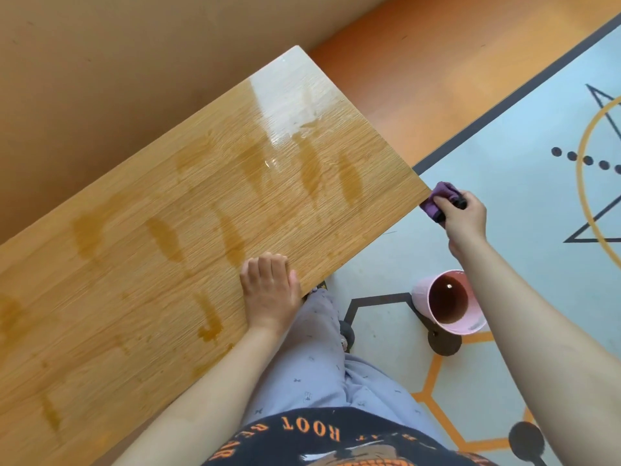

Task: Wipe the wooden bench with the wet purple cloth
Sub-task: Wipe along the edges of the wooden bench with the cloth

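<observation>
The wooden bench [188, 237] runs from lower left to upper right, its light top marked by several dark wet streaks and a shiny wet patch near the far end. My left hand [268, 290] lies knuckles up on the bench's near edge, holding nothing. My right hand [465, 218] is just off the bench's right corner, closed around the bunched purple cloth [437, 200]. The cloth touches or nearly touches that corner's edge.
A pink bucket [448, 302] with dark water stands on the pale patterned floor mat [524, 129] below my right forearm. An orange wall [100, 79] runs behind the bench. My legs in lilac trousers [322, 364] are beside the bench edge.
</observation>
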`<move>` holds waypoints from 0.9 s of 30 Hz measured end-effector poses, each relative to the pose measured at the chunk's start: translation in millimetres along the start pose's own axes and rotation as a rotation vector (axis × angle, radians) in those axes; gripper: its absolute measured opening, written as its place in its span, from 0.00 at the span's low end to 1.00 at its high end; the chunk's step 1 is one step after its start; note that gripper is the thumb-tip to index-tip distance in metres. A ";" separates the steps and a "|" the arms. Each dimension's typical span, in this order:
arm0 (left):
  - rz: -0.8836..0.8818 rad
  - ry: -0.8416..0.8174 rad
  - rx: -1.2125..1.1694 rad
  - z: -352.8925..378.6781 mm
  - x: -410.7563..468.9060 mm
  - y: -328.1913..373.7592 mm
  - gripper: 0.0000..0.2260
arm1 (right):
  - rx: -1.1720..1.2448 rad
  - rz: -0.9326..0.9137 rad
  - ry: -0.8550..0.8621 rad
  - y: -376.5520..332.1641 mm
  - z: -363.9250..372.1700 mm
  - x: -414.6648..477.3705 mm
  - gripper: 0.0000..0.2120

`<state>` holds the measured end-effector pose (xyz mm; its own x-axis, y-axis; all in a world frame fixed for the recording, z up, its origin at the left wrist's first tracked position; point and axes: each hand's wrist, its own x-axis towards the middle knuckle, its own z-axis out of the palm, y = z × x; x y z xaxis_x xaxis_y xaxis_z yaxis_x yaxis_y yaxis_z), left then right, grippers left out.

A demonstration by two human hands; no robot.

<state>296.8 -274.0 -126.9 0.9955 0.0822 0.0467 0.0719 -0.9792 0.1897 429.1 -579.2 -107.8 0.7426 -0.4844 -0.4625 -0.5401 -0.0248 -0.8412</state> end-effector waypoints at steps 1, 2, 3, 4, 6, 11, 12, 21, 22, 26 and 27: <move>0.010 0.009 -0.025 -1.8 -0.7 -1.4 0.11 | -0.007 0.004 0.016 0.0 -2.8 3.0 0.09; 0.020 0.014 -0.053 -4.4 -2.0 -3.1 0.11 | -0.007 0.013 0.032 -1.8 -6.6 4.8 0.14; 0.024 0.016 -0.084 -8.2 -1.3 -4.6 0.11 | -0.004 0.015 0.044 -5.2 -10.3 8.3 0.19; 0.015 0.017 -0.122 -13.3 2.8 -5.2 0.11 | -0.025 0.013 0.046 -10.4 -14.1 13.6 0.22; -0.032 0.024 -0.208 -21.6 16.0 -6.0 0.11 | -0.119 -0.024 -0.005 -24.7 -19.5 20.1 0.20; -0.115 0.100 -0.317 -29.0 91.0 -5.3 0.14 | -0.286 -0.099 -0.215 -53.5 -19.2 35.2 0.10; -0.123 0.078 -0.319 -26.8 106.4 -3.0 0.15 | -0.315 -0.090 -0.251 -57.4 -16.9 38.2 0.09; -0.094 -0.088 -0.111 8.8 138.5 33.0 0.22 | -0.486 0.040 -0.496 -73.2 13.2 58.6 0.06; -0.094 -0.082 -0.088 10.9 138.7 34.2 0.22 | -0.468 0.048 -0.496 -73.8 13.0 59.0 0.06; -0.109 -0.060 -0.044 13.5 143.5 36.0 0.23 | -0.403 0.028 -0.490 -78.3 28.8 59.1 0.06; -0.113 -0.054 -0.043 13.5 143.5 36.4 0.23 | -0.391 0.017 -0.488 -80.5 37.6 61.5 0.06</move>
<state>443.1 -300.4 -126.5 0.9832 0.1801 -0.0302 0.1821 -0.9553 0.2328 533.2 -574.1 -79.1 0.7779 -0.0342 -0.6274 -0.5898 -0.3838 -0.7105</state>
